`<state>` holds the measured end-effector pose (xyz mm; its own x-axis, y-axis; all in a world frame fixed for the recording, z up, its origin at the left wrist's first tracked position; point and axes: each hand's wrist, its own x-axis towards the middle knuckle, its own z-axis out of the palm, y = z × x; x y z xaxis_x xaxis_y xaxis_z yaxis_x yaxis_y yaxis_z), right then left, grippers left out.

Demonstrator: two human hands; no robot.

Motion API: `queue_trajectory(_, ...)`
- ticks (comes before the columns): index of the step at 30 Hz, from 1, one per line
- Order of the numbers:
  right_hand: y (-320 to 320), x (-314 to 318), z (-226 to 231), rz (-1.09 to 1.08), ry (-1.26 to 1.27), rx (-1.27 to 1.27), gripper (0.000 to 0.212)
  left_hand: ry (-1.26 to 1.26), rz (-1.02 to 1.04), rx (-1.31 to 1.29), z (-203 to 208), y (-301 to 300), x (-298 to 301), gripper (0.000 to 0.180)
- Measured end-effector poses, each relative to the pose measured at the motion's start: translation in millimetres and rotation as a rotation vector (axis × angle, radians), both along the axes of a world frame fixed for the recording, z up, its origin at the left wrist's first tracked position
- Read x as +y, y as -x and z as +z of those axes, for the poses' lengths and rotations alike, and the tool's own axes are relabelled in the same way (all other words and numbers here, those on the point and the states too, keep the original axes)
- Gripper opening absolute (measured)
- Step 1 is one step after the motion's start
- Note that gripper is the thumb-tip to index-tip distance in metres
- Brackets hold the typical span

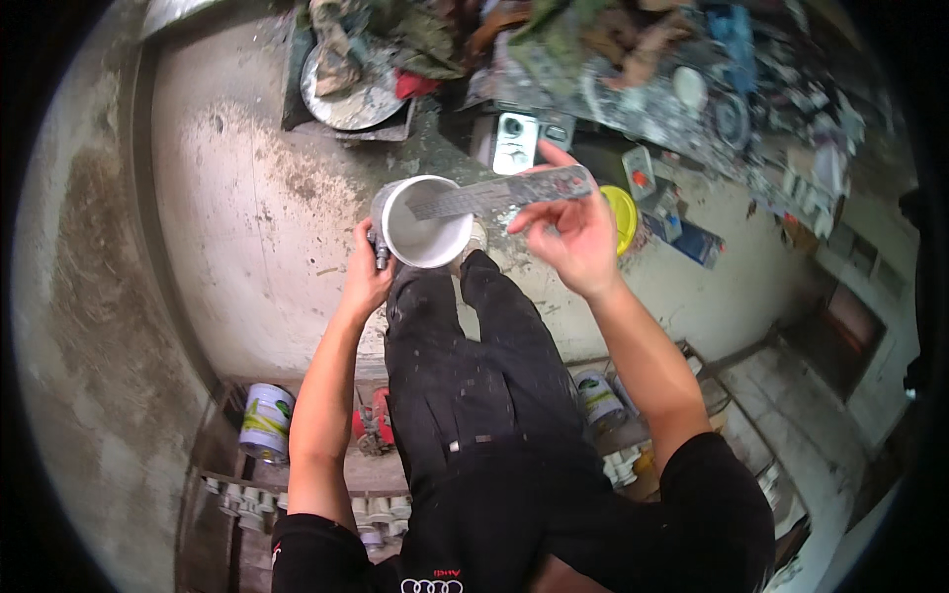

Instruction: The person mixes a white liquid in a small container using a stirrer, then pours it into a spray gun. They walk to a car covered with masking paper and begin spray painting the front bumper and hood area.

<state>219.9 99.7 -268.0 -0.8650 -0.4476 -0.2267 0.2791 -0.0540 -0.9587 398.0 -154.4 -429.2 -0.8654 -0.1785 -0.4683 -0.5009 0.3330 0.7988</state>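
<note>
Around the left side of a white pot my left hand is closed, and the pot's mouth tilts up towards me. A small dark metal-looking piece shows between that hand and the pot; what it is I cannot make out. My right hand is to the right, loosely about the upper end of a flat grey mixing stick with marks and holes in it. The stick slants over the pot's rim, its lower end inside. The index finger points out above the stick, and the other fingers curl below it.
A paint-crusted round lid lies at the back left. The bench at the back right bears rags and clutter. A yellow lid and a blue box lie right of my hand. Tins stand behind me.
</note>
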Motion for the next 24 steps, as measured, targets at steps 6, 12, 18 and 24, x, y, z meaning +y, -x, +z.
queue_trajectory(6,55,-17,183,0.323,-0.344,0.544,0.015,0.092,-0.133,0.141,101,23,-17,0.065)
queue_trajectory(12,51,6,252,0.283,-0.382,0.82,0.013,0.091,-0.219,0.198,157,55,-24,0.063)
queue_trajectory(18,33,27,265,0.073,-0.328,0.551,0.014,0.128,-0.26,0.257,191,80,-12,0.062)
queue_trajectory(24,48,47,273,0.08,-0.421,0.764,0.015,0.134,-0.243,0.212,208,93,8,0.062)
